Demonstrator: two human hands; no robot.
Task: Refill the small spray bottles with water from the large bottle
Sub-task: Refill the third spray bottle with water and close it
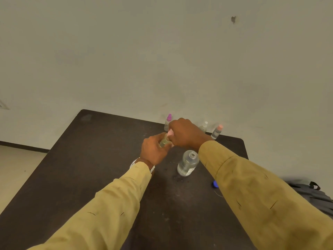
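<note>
My left hand [155, 150] grips a small clear spray bottle [164, 141] above the dark table [100, 159]. My right hand [185, 133] closes its fingers round the bottle's pale pink cap [170, 132]. The large clear bottle [188, 163] stands uncapped just below my right wrist, with some water in it. Its blue cap [215, 184] lies on the table to the right, partly hidden by my right sleeve. Three more small spray bottles stand along the far edge: a purple-capped one [168, 120], a clear-capped one [204, 126] and a peach-capped one [217, 131].
The table ends at a plain wall just behind the small bottles. A dark bag [313, 193] lies off the table's right side. Pale floor [18, 165] shows to the left of the table.
</note>
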